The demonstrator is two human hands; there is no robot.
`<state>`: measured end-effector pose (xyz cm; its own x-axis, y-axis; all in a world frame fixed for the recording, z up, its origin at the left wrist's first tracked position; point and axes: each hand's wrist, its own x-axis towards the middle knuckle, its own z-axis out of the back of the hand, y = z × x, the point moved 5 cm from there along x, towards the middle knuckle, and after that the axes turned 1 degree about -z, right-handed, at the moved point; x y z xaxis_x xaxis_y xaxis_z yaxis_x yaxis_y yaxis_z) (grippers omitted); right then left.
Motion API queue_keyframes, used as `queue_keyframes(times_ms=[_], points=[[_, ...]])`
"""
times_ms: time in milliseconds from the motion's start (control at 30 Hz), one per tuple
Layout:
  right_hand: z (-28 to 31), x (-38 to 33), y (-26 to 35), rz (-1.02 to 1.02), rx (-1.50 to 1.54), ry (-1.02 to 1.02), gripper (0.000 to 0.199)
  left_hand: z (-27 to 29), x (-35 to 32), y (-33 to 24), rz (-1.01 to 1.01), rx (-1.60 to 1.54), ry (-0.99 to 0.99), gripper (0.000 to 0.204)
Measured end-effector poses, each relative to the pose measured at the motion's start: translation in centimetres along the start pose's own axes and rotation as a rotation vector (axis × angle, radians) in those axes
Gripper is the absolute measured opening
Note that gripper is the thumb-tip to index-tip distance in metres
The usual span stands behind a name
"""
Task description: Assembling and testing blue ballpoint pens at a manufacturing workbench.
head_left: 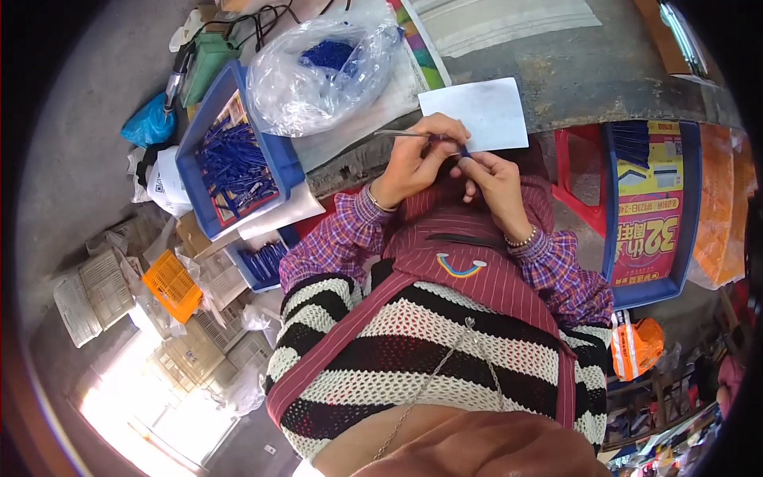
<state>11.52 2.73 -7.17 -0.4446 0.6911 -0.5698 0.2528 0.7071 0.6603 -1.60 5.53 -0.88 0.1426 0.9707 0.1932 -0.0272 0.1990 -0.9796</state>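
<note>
My left hand (415, 163) is closed at the table's front edge, around a thin grey metal tool (391, 133) whose narrow end sticks out to the left. Close beside it, my right hand (494, 181) pinches a small dark blue piece (464, 150) between thumb and fingers. The fingertips of both hands almost meet, so the exact kind of the tool and the piece is hidden. Just beyond them lies a white sheet of paper (485, 111) on the table edge.
Left stands a blue tray (195, 187) of blue slender parts; beside it a clear plastic bag (278, 87) holds small blue pieces. A smaller blue tray (253, 278) sits lower. On the right are another blue tray (690, 215) and a red stool (566, 179). Cartons (95, 294) fill the left floor.
</note>
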Motion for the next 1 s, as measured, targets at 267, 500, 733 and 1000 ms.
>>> queue_keyframes(times_ms=[267, 500, 733, 1000], points=[[-0.1, -0.1, 0.2, -0.016, 0.011, 0.003, 0.017, 1.3, -0.3, -0.9, -0.089, 0.114, 0.017, 0.011], [0.2, 0.1, 0.2, -0.003, 0.009, 0.001, 0.017, 1.0, 0.5, -4.2, -0.168, 0.038, -0.053, 0.018], [-0.1, 0.2, -0.2, 0.004, -0.005, -0.01, 0.018, -1.4, 1.5, 0.0, -0.006, 0.302, 0.165, 0.02], [0.0, 0.1, 0.2, 0.011, -0.009, 0.014, 0.017, -0.2, 1.6, -0.1, 0.065, 0.002, 0.005, 0.011]])
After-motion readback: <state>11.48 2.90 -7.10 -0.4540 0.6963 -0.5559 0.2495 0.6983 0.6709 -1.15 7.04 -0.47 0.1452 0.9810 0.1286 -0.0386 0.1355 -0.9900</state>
